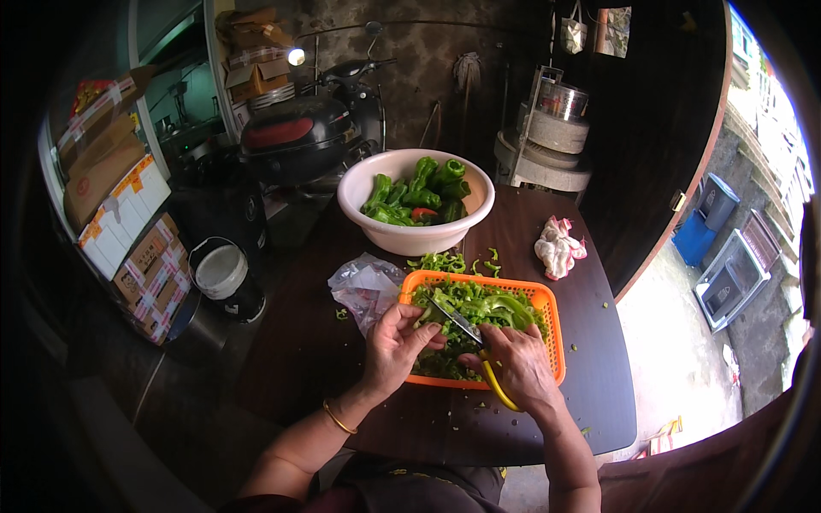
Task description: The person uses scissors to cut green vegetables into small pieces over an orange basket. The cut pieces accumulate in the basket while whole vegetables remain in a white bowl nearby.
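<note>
Over an orange plastic basket (559, 349) full of cut green pepper pieces (462, 288), my right hand (519, 362) grips scissors with yellow handles (500, 388). Their blades point up and left, towards a piece of green pepper (431, 313) pinched in the fingers of my left hand (401, 343). Whether the blades touch that piece cannot be told. A longer pepper strip (513, 306) lies on the pile. Behind the basket stands a pale pink bowl (414, 238) with several whole green peppers (423, 186) and a red one (423, 213).
A crumpled clear plastic bag (367, 288) lies left of the basket on the dark wooden table (397, 426). White gloves (558, 249) with red edging rest at the right. Pepper scraps (442, 261) are scattered between bowl and basket. A bucket (221, 272) stands on the floor at the left.
</note>
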